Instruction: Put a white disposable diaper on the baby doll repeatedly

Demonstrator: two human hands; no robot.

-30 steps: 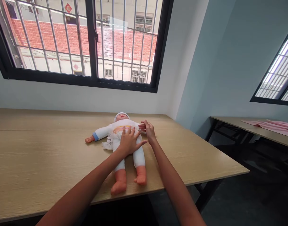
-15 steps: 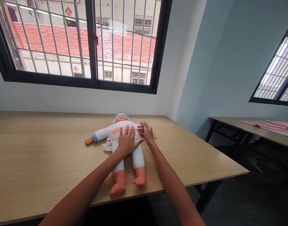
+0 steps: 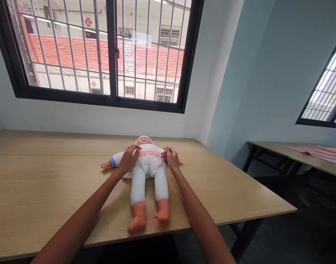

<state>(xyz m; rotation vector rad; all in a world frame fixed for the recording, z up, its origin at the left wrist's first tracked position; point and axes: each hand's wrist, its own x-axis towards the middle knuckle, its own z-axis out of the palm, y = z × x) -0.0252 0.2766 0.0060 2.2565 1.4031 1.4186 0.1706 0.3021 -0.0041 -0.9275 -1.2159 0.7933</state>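
A baby doll [image 3: 138, 183] in a white outfit and white cap lies on its back, feet toward me. Around its hips sits a white diaper [image 3: 150, 165] with an orange-yellow band at the waist. My left hand [image 3: 128, 159] is at the left side of the waist, its fingers bent and closed on the diaper's edge. On the opposite side, my right hand [image 3: 172, 159] has its fingers curled in at the diaper's right edge. What lies between the fingertips is mostly hidden.
The doll lies on a light wooden table [image 3: 60, 190], its feet near the front edge. A wall and a barred window [image 3: 113, 99] stand behind. At the right is another table [image 3: 316, 161] with a pink-and-white striped cloth [image 3: 322, 153] on it.
My left hand has moved off the diaper's front, where it lay flat, to the left side of the waist, and its fingers have closed. The right hand stays at the right side.
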